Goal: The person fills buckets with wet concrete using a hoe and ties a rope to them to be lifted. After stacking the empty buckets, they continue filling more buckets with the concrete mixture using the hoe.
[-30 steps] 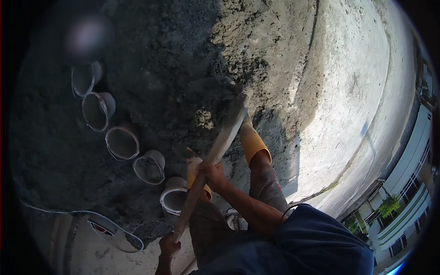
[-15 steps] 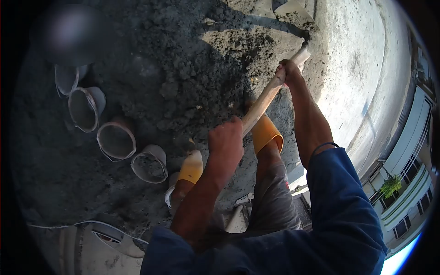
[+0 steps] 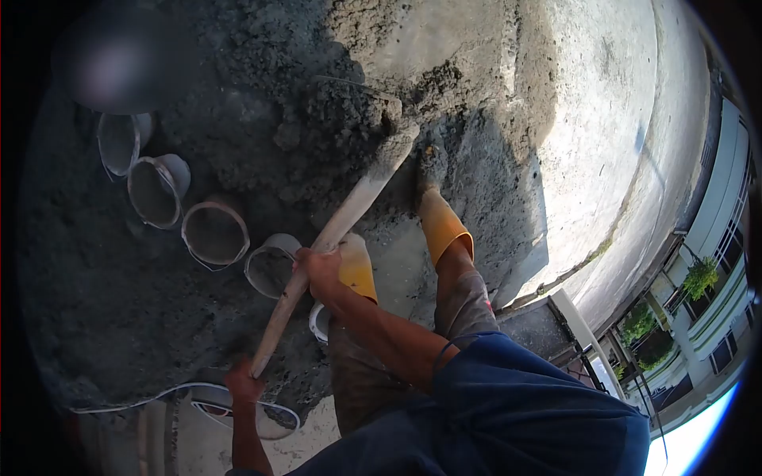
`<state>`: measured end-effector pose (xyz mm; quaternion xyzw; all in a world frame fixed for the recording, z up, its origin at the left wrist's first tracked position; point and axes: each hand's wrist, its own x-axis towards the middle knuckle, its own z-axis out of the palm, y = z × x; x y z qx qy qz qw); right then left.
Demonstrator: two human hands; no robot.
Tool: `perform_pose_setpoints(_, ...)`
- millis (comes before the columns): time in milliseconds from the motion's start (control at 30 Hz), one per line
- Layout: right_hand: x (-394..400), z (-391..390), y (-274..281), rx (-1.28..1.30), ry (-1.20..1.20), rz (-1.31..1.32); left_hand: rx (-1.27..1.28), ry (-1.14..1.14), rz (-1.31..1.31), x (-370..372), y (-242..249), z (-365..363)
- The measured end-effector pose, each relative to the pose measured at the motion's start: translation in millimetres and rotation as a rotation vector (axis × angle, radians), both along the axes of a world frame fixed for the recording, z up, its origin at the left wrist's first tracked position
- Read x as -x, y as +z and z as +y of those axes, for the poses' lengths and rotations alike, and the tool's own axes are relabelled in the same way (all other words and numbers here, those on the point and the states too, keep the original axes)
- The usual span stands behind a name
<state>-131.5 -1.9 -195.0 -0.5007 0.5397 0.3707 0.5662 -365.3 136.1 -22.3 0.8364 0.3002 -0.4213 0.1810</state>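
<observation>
A shovel with a long wooden handle (image 3: 349, 210) runs from lower left to upper centre. Its blade (image 3: 349, 111) carries a heap of wet grey cement mix above the pile (image 3: 262, 71). My right hand (image 3: 320, 266) is shut on the middle of the handle, the arm reaching out of a blue sleeve. My left hand (image 3: 242, 382) is shut on the handle's end at lower left. My two yellow boots (image 3: 440, 226) stand in the mix beside the handle.
Several open buckets (image 3: 214, 234) stand in a row to the left, on the dark mix. A white basin (image 3: 238, 408) lies at the bottom left. Bare sunlit concrete (image 3: 603, 119) stretches to the right, with a building and plants (image 3: 698, 274) beyond.
The shovel has swung from the upper right to the left and now carries mix on its blade. Both hands have come down and left, the left one to the handle's end.
</observation>
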Motion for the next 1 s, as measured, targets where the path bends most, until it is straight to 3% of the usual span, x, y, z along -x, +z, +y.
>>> perform_pose_setpoints(133, -43.6, -65.6, -30.8, 0.023, -0.095, -0.155, 0.079, -0.012, -0.154, -37.7, -41.7, -54.4)
perform_pose_setpoints(233, -146.7, -140.7, -61.6, 0.144, -0.156, -0.164, 0.144, -0.053, -0.439, -133.7, -107.7, -105.1)
perform_pose_setpoints(300, -211.8, -187.0, -96.8, 0.145, -0.117, -0.172, 0.189, -0.116, -0.473, -209.5, -142.2, -124.9)
perform_pose_setpoints(367, -251.0, -221.8, -143.7, 0.072, -0.136, -0.14, 0.2, -0.168, -0.526, -263.5, -152.0, -124.5)
perform_pose_setpoints(400, -254.5, -210.1, -135.5, 0.14, -0.082, -0.071, 0.203, -0.182, -0.531, -273.7, -150.9, -118.5)
perform_pose_setpoints(500, -175.1, -151.2, -143.6, 0.174, -0.103, 0.085, 0.193, -0.202, -0.307, -231.4, -104.2, -68.6)
perform_pose_setpoints(633, -44.3, -46.4, -84.3, 0.042, -0.187, 0.099, 0.043, -0.162, -0.117, -98.9, -41.6, 4.3)
perform_pose_setpoints(733, 0.0, -41.6, -40.5, -0.033, -0.162, 0.103, -0.059, -0.084, -0.137, -20.6, -20.4, -8.1)
perform_pose_setpoints(800, -9.5, -55.5, 4.1, 0.036, 0.045, -0.131, 0.017, 0.022, -0.133, 23.9, -27.1, -57.5)
perform_pose_setpoints(867, -58.2, -78.8, 3.9, 0.168, 0.106, -0.264, 0.159, 0.148, -0.291, -16.3, -49.5, -91.4)
perform_pose_setpoints(900, -95.9, -97.8, -4.5, 0.214, 0.271, -0.27, 0.182, 0.143, -0.242, -48.4, -67.5, -110.0)
perform_pose_setpoints(967, -180.7, -127.1, -26.1, 0.283, 0.346, -0.482, 0.353, 0.34, -0.327, -145.1, -90.7, -135.1)
perform_pose_setpoints(1000, -230.9, -137.3, -29.4, 0.399, 0.505, -0.545, 0.466, 0.314, -0.298, -193.8, -99.1, -138.6)
